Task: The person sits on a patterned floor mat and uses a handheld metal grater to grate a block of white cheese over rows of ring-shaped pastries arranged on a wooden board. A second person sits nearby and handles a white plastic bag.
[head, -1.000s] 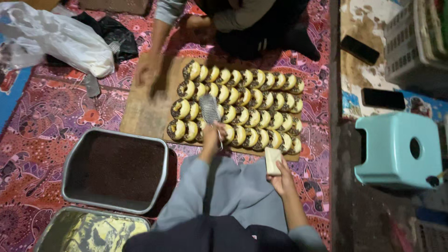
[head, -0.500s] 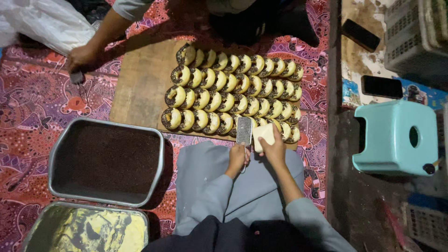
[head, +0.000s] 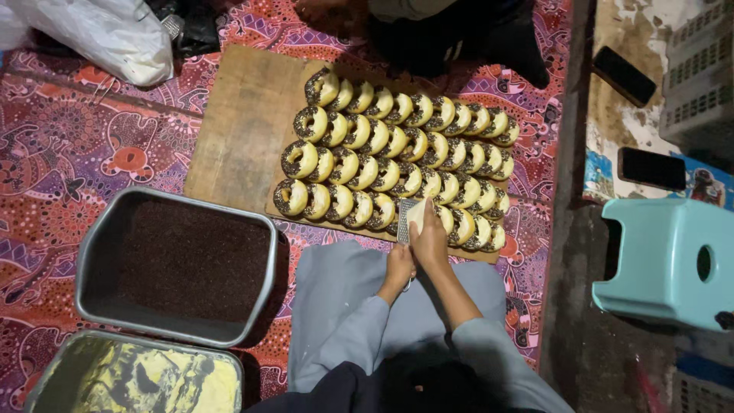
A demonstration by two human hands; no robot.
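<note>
Several rows of ring doughnuts with dark sprinkles and pale topping lie overlapped on a wooden board. My left hand grips the handle of a small metal grater held over the nearest row. My right hand presses a pale block of cheese against the grater. Both hands meet just above the front edge of the board, over my grey-clad lap.
A metal tray of dark sprinkles and a tray of yellow spread sit at my left. A white plastic bag lies far left. Another person sits beyond the board. A teal stool and two phones are right.
My hands came together: the cheese block moved from my right side onto the grater. The other person's arm withdrew from the left of the board. The view moved closer.
</note>
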